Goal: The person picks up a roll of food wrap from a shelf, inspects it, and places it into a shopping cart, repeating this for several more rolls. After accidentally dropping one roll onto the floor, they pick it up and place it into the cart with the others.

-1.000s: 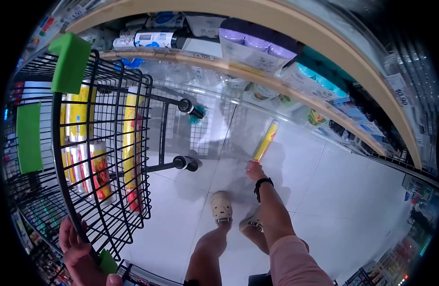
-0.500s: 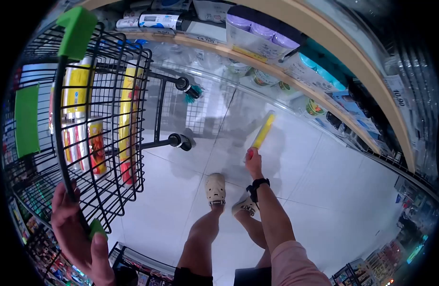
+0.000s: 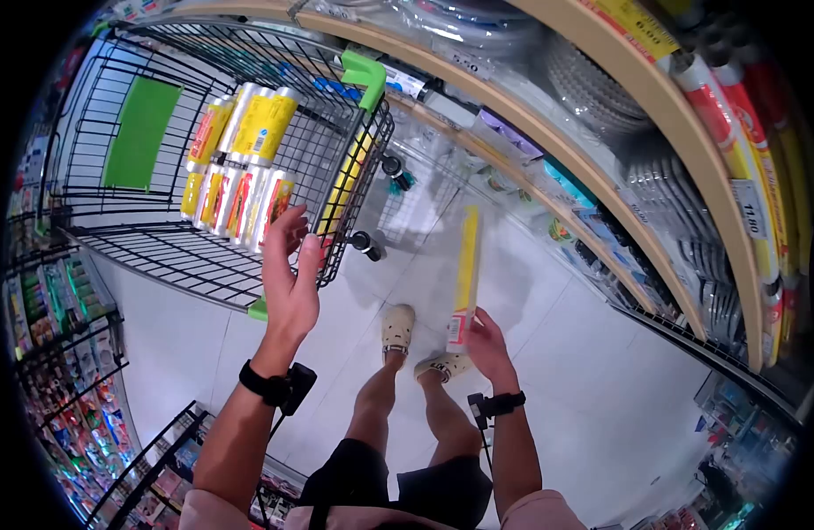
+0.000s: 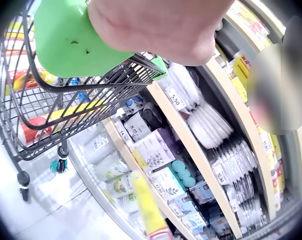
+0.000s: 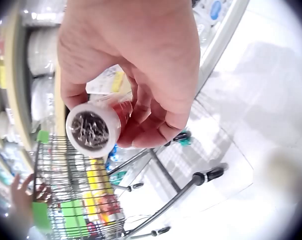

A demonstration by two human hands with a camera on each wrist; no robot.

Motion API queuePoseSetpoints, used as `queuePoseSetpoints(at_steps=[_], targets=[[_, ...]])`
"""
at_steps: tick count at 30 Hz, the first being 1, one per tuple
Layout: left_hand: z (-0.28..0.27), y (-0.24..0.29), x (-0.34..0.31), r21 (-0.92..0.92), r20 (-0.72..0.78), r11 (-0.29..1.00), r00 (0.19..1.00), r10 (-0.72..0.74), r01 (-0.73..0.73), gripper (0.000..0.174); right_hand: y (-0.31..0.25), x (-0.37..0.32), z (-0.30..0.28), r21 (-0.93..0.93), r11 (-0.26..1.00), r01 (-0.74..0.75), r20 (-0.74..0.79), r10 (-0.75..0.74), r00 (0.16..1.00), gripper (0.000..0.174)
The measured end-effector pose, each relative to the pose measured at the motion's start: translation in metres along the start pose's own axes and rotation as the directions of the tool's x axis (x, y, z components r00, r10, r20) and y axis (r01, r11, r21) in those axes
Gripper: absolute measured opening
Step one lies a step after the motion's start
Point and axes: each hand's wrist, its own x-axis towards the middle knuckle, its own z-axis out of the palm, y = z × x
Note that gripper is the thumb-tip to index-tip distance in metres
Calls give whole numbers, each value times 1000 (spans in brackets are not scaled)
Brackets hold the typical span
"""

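Observation:
My right hand [image 3: 491,344] holds a long yellow roll [image 3: 466,265] by its near end, over the floor in front of my feet. In the right wrist view, thumb and fingers curl round the roll's end, a white tube [image 5: 71,131] with crumpled clear plastic inside. My left hand [image 3: 290,274] is raised at the near side of the black wire shopping cart [image 3: 142,132], fingers apart and holding nothing. Inside the cart stand several short yellow, red and silver rolls [image 3: 266,124]. Another long yellow roll [image 3: 341,194] lies along the cart's end.
Shelves with wooden edges [image 3: 548,97] run along the right, stocked with packaged goods, purple packs [image 3: 508,132] and grey stacked wares. More long yellow-and-red rolls [image 3: 734,150] stand at the far right. Cart wheels [image 3: 365,245] rest on the tiled floor near my clogs [image 3: 398,327].
My left hand has come off the cart's edge and moved up and right. The cart now sits higher and turned in view. The right hand has brought the yellow roll closer to me.

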Motion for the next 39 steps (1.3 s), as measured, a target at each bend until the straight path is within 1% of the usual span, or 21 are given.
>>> queuePoseSetpoints(at_steps=[1, 6, 8, 10, 12, 13, 15, 17, 18, 19, 21, 23, 24, 27, 29, 32, 34, 35, 36, 37, 39], targets=[[-1, 0, -1, -18, 12, 1000, 1000, -13, 13, 35, -8, -14, 6, -106, 991, 81, 103, -70, 992, 63], [-5, -4, -7, -167, -19, 980, 993, -116, 111, 22, -110, -106, 100, -155, 972, 175, 237, -135, 962, 72], [-8, -2, -5, -126, -62, 991, 997, -50, 42, 20, -129, -121, 127, -200, 956, 215, 332, -140, 933, 74], [-12, 0, -5, -254, -89, 963, 989, -120, 94, 22, -153, -133, 162, -250, 935, 253, 403, -137, 905, 73], [-11, -7, -9, -369, -124, 922, 976, -177, 120, 25, -170, -133, 197, -179, 954, 242, 421, -148, 895, 70], [-12, -12, -9, -531, -104, 835, 966, -237, 147, 24, -175, -127, 212, -147, 960, 237, 426, -155, 891, 68], [-17, -25, -10, -621, -57, 758, 953, -299, 201, 30, -170, -96, 231, -52, 976, 209, 491, -158, 857, 65], [-29, -10, -8, -702, 52, 657, 939, -340, 276, 38, -162, -71, 252, -150, 970, 193, 423, -113, 899, 53], [-31, -19, -7, -764, 89, 571, 926, -367, 300, 42, -156, -61, 261, -207, 941, 268, 373, -177, 911, 51], [-39, 0, -6, -826, 284, 382, 891, -355, 415, 47, -146, -54, 266, -267, 909, 321, 315, -232, 920, 50], [-42, 7, 0, -812, 395, 299, 850, -348, 500, 44, -123, -42, 263, -289, 804, 519, 363, -409, 837, 45], [-35, -17, 2, -746, 358, 371, 804, -475, 552, 41, -111, -47, 249, -282, 768, 575, 435, -432, 790, 37], [-33, -15, 2, -745, 376, 323, 767, -520, 584, 47, -111, -50, 238, -284, 862, 419, 465, -258, 847, 31], [-29, -12, 2, -650, 384, 376, 713, -587, 660, 50, -94, -56, 188, -203, 924, 324, 452, -205, 868, 30], [-16, -28, -6, -485, 298, 639, 800, -521, 597, 51, -84, -57, 149, -231, 930, 286, 405, -176, 897, 28], [-15, -54, 1, -360, 334, 681, 770, -544, 637, 51, -76, -60, 101, -226, 914, 336, 348, -247, 905, 27], [-20, -79, 15, -226, 321, 786, 806, -497, 575, 55, -68, -60, 68, -242, 867, 436, 316, -355, 880, 26], [-21, -83, 21, -153, 318, 831, 823, -471, 535, 57, -70, -62, 54, -241, 895, 376, 279, -307, 910, 26], [-23, -70, 28, -184, 365, 802, 797, -482, 569, 59, -75, -66, 39, -235, 920, 315, 244, -258, 935, 25], [-22, -46, 34, -137, 315, 829, 817, -482, 542, 56, -80, -69, 27, -222, 941, 256, 213, -209, 954, 25], [-9, 1, 39, -46, 219, 874, 859, -463, 483, 51, -92, -75, 6, -196, 918, 344, 176, -313, 933, 23]])
